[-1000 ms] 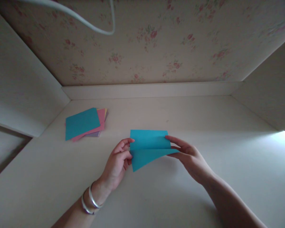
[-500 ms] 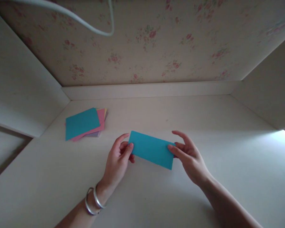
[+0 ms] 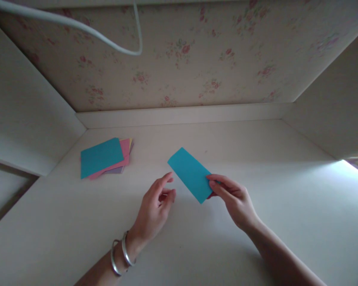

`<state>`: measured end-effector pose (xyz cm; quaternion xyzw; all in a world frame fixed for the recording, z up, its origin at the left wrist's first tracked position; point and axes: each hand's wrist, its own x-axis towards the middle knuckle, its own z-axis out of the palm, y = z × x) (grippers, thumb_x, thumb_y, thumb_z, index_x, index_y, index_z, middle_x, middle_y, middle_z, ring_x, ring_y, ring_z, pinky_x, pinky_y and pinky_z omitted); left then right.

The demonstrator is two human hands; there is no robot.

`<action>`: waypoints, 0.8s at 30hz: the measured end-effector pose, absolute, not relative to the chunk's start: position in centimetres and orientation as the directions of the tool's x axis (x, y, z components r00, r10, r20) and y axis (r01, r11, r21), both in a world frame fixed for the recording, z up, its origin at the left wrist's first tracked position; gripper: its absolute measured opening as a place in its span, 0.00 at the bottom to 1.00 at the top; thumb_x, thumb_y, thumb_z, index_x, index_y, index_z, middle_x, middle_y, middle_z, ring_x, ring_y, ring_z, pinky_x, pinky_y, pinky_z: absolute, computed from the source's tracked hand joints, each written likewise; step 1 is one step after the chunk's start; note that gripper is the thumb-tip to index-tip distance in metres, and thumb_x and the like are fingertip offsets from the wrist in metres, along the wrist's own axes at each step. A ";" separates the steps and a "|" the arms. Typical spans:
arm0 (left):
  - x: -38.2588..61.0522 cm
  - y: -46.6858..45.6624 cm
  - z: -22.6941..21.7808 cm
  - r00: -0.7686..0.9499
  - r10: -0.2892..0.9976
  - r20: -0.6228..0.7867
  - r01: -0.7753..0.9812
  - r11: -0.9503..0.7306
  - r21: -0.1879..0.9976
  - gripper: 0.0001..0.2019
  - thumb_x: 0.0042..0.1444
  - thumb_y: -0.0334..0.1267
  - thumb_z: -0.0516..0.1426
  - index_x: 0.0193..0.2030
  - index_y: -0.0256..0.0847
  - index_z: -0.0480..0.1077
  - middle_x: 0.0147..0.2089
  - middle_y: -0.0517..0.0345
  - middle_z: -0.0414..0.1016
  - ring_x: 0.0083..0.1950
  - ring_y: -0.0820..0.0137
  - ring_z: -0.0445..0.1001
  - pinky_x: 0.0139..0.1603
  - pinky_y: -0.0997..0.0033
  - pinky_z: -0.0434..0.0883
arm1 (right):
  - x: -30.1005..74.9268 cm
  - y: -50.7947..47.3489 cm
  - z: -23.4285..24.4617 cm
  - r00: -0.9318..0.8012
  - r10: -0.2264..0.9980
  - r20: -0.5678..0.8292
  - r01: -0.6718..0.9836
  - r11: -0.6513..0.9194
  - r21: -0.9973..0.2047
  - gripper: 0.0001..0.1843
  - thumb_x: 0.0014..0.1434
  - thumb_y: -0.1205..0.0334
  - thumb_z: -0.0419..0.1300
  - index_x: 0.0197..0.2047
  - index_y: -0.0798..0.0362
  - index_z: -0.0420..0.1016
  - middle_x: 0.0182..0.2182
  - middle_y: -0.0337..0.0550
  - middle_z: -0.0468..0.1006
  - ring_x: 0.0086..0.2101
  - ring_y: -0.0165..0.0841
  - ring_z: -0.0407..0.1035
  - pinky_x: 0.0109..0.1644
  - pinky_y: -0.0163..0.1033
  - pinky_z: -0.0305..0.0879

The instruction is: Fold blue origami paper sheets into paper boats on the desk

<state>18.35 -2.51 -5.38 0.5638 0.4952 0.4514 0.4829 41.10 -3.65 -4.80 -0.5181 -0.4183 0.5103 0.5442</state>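
A blue rectangle of paper slants above the white desk, held at its right end by my right hand. The thumb lies on top of the paper and the fingers are at its edge and behind it. My left hand is apart from the paper, to its lower left, with fingers loosely curled, a gap between thumb and forefinger, and nothing in them. Two silver bangles circle the left wrist.
A loose stack of coloured paper, blue on top with pink, purple and yellow below, lies at the desk's back left. White panels flank both sides. A white cable hangs before the floral wallpaper.
My left hand has let go of the blue paper. In my right hand the paper has turned, its left end swinging up and away. The view has shifted slightly.
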 end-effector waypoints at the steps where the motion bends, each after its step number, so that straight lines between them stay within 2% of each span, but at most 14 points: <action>1: 18.4 -2.6 -5.4 0.126 0.991 0.043 0.130 -0.059 0.990 0.22 0.58 0.37 0.64 0.60 0.50 0.73 0.54 0.50 0.76 0.39 0.68 0.79 0.41 0.69 0.77 | 40.8 -3.9 -4.8 0.085 0.994 -0.067 -0.125 -0.056 -0.991 0.15 0.55 0.49 0.70 0.40 0.50 0.85 0.30 0.43 0.83 0.27 0.36 0.76 0.33 0.44 0.77; 4: 18.4 -2.4 -5.2 0.148 0.982 0.113 0.165 -0.137 0.977 0.18 0.59 0.34 0.63 0.55 0.50 0.77 0.48 0.51 0.79 0.43 0.65 0.78 0.43 0.70 0.76 | 40.2 -4.5 -4.9 -0.034 0.998 -0.059 -0.141 -0.063 -0.988 0.14 0.58 0.50 0.69 0.43 0.48 0.85 0.32 0.43 0.83 0.28 0.36 0.77 0.34 0.43 0.77; 7: 18.0 -2.2 -4.9 0.122 0.977 0.177 0.174 -0.196 0.965 0.15 0.57 0.31 0.64 0.49 0.50 0.81 0.43 0.52 0.80 0.41 0.66 0.77 0.42 0.71 0.74 | 40.2 -4.9 -5.1 -0.097 0.993 -0.070 -0.158 -0.085 -0.984 0.14 0.59 0.50 0.68 0.44 0.47 0.84 0.32 0.44 0.83 0.29 0.36 0.76 0.35 0.43 0.76; 9: 17.7 -2.2 -4.8 0.130 0.977 0.171 0.150 -0.190 0.970 0.15 0.55 0.32 0.65 0.49 0.51 0.82 0.43 0.51 0.79 0.39 0.66 0.77 0.39 0.71 0.75 | 40.5 -4.9 -5.3 -0.120 0.990 -0.081 -0.175 -0.101 -0.979 0.15 0.58 0.49 0.68 0.46 0.46 0.84 0.34 0.44 0.83 0.30 0.37 0.76 0.36 0.44 0.75; 14: 17.6 -2.7 -4.8 0.215 0.971 0.109 0.162 -0.145 0.976 0.12 0.56 0.37 0.66 0.47 0.51 0.82 0.44 0.51 0.77 0.35 0.67 0.78 0.30 0.73 0.76 | 41.1 -4.6 -5.6 -0.085 0.994 -0.067 -0.221 -0.084 -0.972 0.19 0.61 0.43 0.64 0.49 0.44 0.83 0.47 0.46 0.82 0.41 0.41 0.74 0.42 0.43 0.73; 18: 17.5 -2.7 -4.7 0.240 0.956 0.170 0.173 -0.215 0.961 0.09 0.58 0.38 0.65 0.45 0.51 0.83 0.40 0.52 0.78 0.35 0.67 0.78 0.32 0.73 0.75 | 40.9 -4.5 -4.7 -0.158 0.984 -0.089 -0.353 -0.140 -0.925 0.23 0.61 0.40 0.58 0.47 0.45 0.84 0.45 0.48 0.82 0.40 0.44 0.75 0.41 0.47 0.73; 21: 17.4 -2.8 -4.5 0.282 0.946 0.161 0.101 -0.196 0.975 0.08 0.62 0.40 0.62 0.44 0.48 0.83 0.39 0.52 0.80 0.34 0.67 0.79 0.35 0.71 0.75 | 41.0 -4.5 -4.4 -0.228 0.971 -0.076 -0.412 -0.167 -0.896 0.21 0.59 0.43 0.59 0.47 0.44 0.83 0.46 0.48 0.82 0.37 0.44 0.76 0.38 0.49 0.74; 24: 17.5 -3.0 -4.3 0.329 0.942 0.062 -0.012 -0.061 0.998 0.11 0.65 0.43 0.58 0.45 0.46 0.81 0.40 0.52 0.81 0.35 0.65 0.81 0.37 0.67 0.77 | 41.0 -4.6 -4.5 -0.277 0.958 -0.078 -0.337 -0.172 -0.926 0.19 0.56 0.53 0.66 0.51 0.42 0.81 0.44 0.45 0.82 0.35 0.41 0.77 0.40 0.48 0.74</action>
